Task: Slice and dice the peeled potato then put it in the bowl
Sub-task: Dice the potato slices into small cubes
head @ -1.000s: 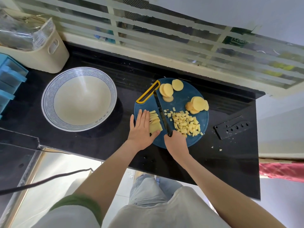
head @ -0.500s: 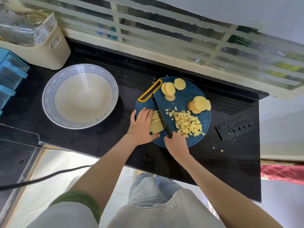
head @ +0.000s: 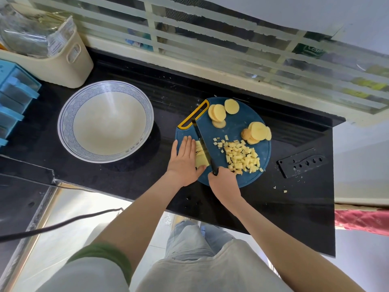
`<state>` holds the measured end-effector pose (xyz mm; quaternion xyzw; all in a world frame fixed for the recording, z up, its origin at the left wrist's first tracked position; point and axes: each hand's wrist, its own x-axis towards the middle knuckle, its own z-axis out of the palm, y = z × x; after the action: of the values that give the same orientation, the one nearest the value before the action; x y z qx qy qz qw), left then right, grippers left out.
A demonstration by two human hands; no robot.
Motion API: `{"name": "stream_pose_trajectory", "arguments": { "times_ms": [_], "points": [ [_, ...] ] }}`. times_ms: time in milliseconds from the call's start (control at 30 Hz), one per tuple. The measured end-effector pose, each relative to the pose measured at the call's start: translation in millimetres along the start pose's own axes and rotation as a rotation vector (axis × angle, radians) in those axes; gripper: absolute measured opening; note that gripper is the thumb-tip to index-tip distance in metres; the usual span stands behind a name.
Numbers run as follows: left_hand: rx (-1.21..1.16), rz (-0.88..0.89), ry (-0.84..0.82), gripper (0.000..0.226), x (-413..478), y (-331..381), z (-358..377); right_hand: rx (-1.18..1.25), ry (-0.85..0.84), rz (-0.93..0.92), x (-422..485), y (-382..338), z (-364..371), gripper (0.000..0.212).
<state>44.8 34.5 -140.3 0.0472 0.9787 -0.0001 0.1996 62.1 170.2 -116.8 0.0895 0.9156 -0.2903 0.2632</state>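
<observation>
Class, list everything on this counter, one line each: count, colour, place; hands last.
cutting board: one, dark blue, counter middle.
bowl: one, white with blue rim, left of board.
knife: one, black, across the board.
potato slices: two groups, pale yellow, board's far side.
diced potato: one pile, yellow, board's right half.
potato strips: one stack, yellow, under left hand.
knife sheath: one, black, right of board.
basket: one, cream, far left.
drawers: one unit, blue, left edge.
left hand: one, flat on potato strips.
right hand: one, gripping the knife.
</observation>
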Motion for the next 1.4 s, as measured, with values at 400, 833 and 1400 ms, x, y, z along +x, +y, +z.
{"name": "stream_pose_trajectory", "arguments": {
  "times_ms": [400,833,1400],
  "points": [
    [0.073,0.008,-0.07,0.085,3.7,-2.0,1.1,-0.051,0.018,0.068,1.1,1.8,6.9,0.02],
    [0.009,0.051,0.06,0.076,-2.2,-4.9,11.1,-0.008,0.013,0.112,9.2,5.3,11.0,0.023],
    [0.08,0.006,0.008,0.066,-4.8,10.2,8.5,-0.007,0.038,0.083,2.1,4.9,8.6,0.023]
  ]
}}
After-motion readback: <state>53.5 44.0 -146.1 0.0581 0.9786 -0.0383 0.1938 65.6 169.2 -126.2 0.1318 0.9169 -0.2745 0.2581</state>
